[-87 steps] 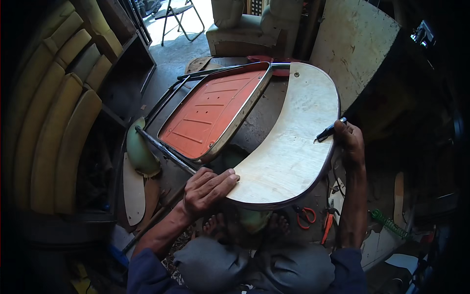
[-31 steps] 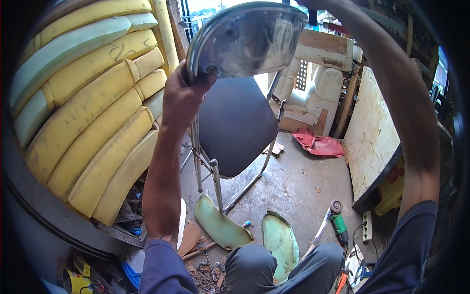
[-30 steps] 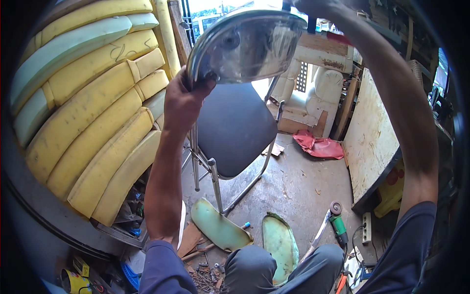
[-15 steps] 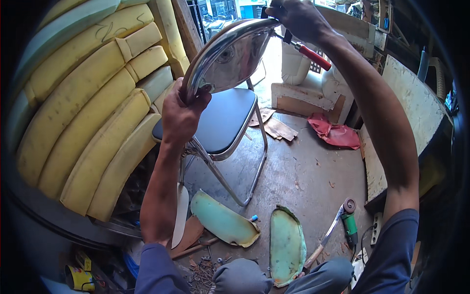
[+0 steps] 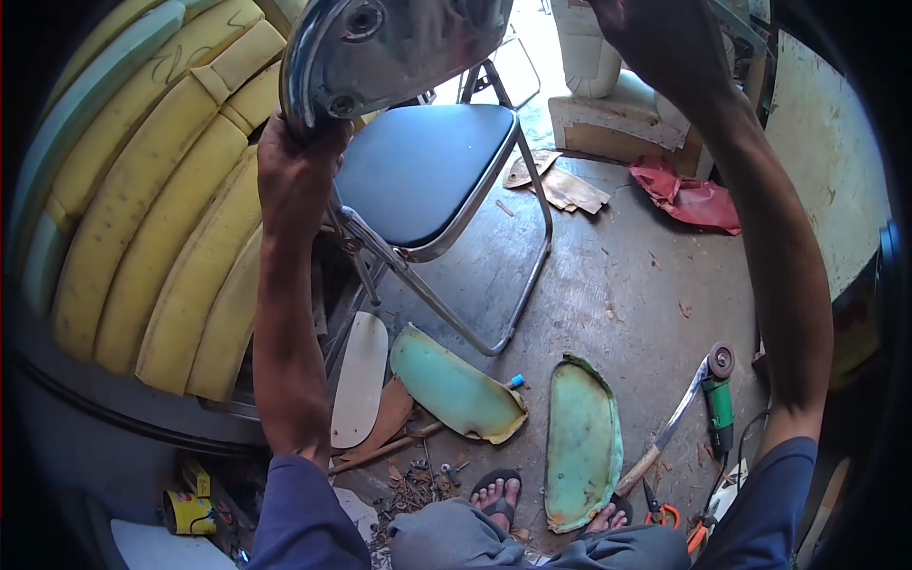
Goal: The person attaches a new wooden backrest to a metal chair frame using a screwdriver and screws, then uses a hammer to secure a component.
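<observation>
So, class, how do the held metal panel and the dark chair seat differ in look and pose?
The metal panel is mirror-like with round recesses; the chair seat is smooth and dark, with none showing. The metal panel is raised in the left grip; the chair seat sits in a metal frame standing on the floor. Both have curved outlines.

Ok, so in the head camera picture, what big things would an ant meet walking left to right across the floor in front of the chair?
White flat panel → left green piece → right green piece → long wooden-handled tool → green grinder.
</observation>
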